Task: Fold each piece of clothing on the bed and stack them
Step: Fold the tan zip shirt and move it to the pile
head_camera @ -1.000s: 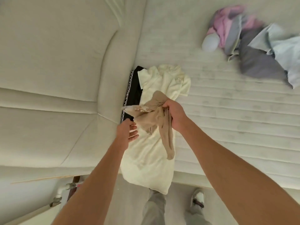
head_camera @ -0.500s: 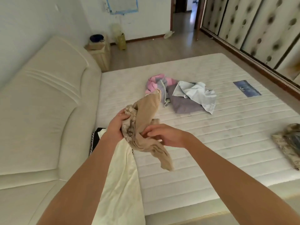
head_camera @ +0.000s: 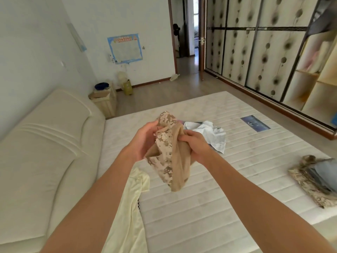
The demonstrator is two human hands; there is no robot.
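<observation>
You hold a tan garment with a pixelated camouflage print up in front of you, above the bare mattress. Your left hand grips its upper left part with the fingers curled behind the cloth, and your right hand clutches it from the right, fingers closed into the folds. The two hands are close together with the bunched cloth between them, and its lower end hangs free below them.

A pale yellow garment lies at the near left of the mattress, partly under your left forearm, with a strip of black-and-white checked trim showing at its edge. Behind your hands a crumpled light blue garment lies on the mattress. At the right edge a fuzzy brown-and-cream item lies with grey-blue cloth on top.

A blue label is on the mattress surface; its writing is too small to read. A blue-bordered poster hangs on the far wall with an orange heading that cannot be read.
</observation>
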